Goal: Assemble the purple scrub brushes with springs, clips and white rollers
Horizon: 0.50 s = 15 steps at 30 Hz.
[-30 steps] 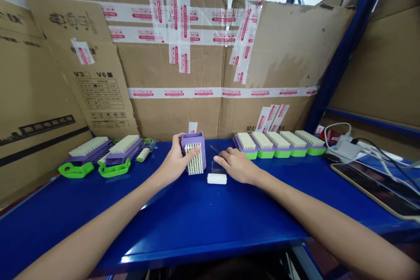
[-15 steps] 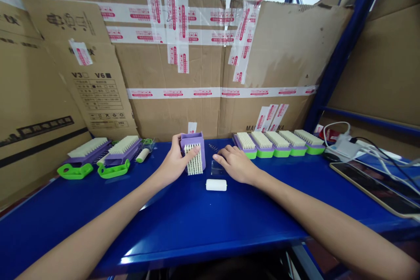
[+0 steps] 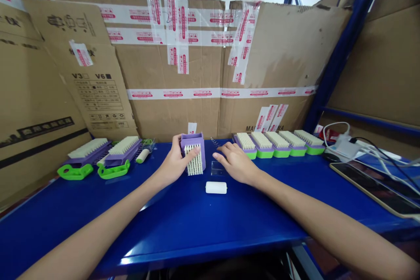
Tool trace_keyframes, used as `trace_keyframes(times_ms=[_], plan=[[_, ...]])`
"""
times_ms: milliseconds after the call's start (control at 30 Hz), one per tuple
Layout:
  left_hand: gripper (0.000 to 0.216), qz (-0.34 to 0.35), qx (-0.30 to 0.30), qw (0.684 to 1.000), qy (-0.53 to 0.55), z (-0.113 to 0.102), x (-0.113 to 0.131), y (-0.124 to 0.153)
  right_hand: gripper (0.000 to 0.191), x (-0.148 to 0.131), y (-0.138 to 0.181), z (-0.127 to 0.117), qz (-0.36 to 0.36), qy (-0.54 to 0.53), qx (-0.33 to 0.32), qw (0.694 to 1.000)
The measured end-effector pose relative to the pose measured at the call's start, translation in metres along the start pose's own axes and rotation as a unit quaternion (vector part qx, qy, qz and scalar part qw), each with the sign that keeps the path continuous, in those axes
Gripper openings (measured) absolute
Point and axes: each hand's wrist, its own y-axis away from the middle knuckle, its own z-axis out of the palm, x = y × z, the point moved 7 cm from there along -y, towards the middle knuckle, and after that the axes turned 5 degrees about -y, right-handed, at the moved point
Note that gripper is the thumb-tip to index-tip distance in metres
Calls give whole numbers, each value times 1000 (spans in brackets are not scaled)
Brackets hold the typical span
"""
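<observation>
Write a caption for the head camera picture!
Left hand holds a bristled purple piece; right hand is near a coiled spring.

Fingers of the left hand (image 3: 173,164) are largely hidden by a purple brush (image 3: 196,164); a phone (image 3: 377,189) near the worktop's (image 3: 210,227) front edge is cropped at right; fine print on a cardboard panel (image 3: 98,92) is illegible.

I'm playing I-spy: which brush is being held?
The purple brush in the left hand; the other brushes are down on the table, bristles up.
</observation>
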Motion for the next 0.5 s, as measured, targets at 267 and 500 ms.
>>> trace_keyframes(times_ms=[267,500], plan=[[58,9,3,1000,-15,-1,1,-1,56,-7,1,-11,-17,-23,48,998],[59,7,-5,1000,-2,0,0,-1,41,-13,4,-24,-51,-72,111,990]])
